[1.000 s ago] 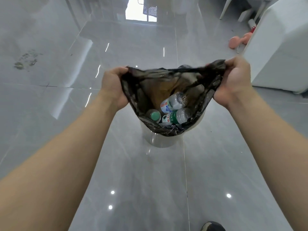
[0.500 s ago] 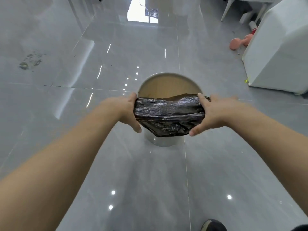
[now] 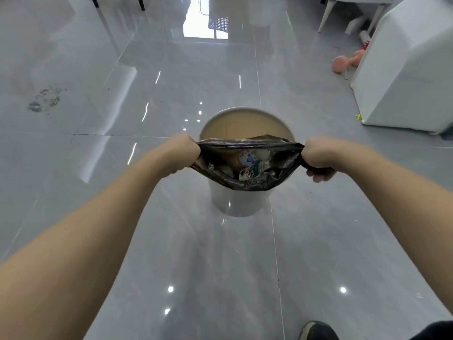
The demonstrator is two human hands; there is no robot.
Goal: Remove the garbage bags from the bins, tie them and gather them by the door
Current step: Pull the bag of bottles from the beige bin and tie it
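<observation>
— Hands first, left to right: what is the left hand doing?

— It is curled into a fist round the left end of the black garbage bag, bunching the plastic at the rim. A dark smudge on the floor tiles lies well off to its left and farther away.

— And between the hands?

— The bag hangs stretched from one fist to the other, its mouth pulled into a narrow slit. Through the gap you can see plastic bottles with green and blue labels lying inside. The bag sags below the level of both hands.

— Where is the bin?

— The round white bin stands on the floor directly under and just beyond the bag, between the two hands. The far part of its tan inside wall shows past the bag's upper edge. Whether the bag's bottom touches the bin, I cannot tell.

— The right hand?

— Also fisted, gripping the right end of the bag, fingers wrapped round the gathered plastic. Farther off to its right sits a white cabinet, with a pink dumbbell beside it.
</observation>
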